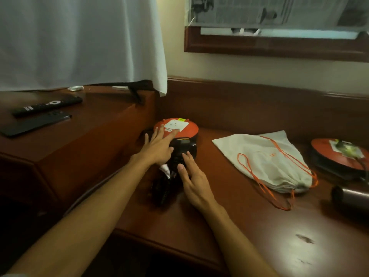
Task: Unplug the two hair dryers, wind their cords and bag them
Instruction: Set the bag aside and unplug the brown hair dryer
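A round orange cord reel (190, 129) with a white socket plate on top stands at the desk's back left. A black hair dryer (184, 149) with a bundled black cord (162, 188) lies in front of it. My left hand (157, 146) lies flat, fingers spread, on the reel's top and the dryer. My right hand (192, 181) hovers open beside the cord, fingertips by the dryer. A white drawstring bag (267, 162) with orange cords lies to the right. A second dark hair dryer (349, 194) shows at the right edge.
A second orange reel (339, 154) sits at the far right with a plug in it. Two remotes (47, 105) lie on the raised cabinet (89, 136) to the left. A white curtain (79, 41) hangs above it. A framed mirror (279, 45) is on the wall.
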Action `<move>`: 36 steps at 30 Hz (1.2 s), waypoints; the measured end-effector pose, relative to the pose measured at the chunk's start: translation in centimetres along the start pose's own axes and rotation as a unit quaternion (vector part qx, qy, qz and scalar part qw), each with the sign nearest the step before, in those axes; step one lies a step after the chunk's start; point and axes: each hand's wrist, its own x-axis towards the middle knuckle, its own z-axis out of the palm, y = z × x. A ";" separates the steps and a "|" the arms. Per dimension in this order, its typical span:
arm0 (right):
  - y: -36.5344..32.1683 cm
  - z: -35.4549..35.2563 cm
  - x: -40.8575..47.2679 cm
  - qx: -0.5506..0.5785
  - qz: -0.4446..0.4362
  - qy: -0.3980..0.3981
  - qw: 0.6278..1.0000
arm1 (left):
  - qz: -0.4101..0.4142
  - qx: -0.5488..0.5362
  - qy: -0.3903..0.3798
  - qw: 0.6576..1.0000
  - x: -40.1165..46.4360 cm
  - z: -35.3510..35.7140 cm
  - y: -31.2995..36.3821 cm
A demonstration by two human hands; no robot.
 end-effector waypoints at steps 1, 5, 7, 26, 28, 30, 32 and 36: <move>0.1 -0.6 -0.5 0.002 -0.004 0.040 0.999 | 0.003 -0.010 0.029 1.000 -0.6 -0.3 0.6; 2.3 -5.9 -3.4 -0.074 0.001 0.200 0.977 | 0.062 -0.005 0.103 0.993 -3.1 -0.8 5.5; 3.6 -8.8 -4.7 -0.116 0.005 0.262 0.958 | 0.106 -0.022 0.094 0.990 -4.5 0.1 8.9; 9.8 -19.6 -7.0 -0.259 0.113 0.284 0.916 | 0.114 -0.037 -0.021 0.993 0.6 12.3 18.9; 10.7 -20.1 -6.5 -0.284 0.159 0.209 0.922 | 0.115 -0.034 -0.008 0.993 1.3 12.3 16.9; 11.4 -19.9 -6.1 -0.317 0.178 0.158 0.918 | 0.104 -0.049 0.008 0.993 1.6 12.7 15.6; 11.6 -19.8 -6.0 -0.326 0.180 0.140 0.918 | 0.099 -0.065 0.021 0.993 1.7 13.0 15.2; 11.4 -20.0 -6.3 -0.283 0.172 0.167 0.928 | 0.113 -0.102 0.039 0.988 1.5 12.6 15.4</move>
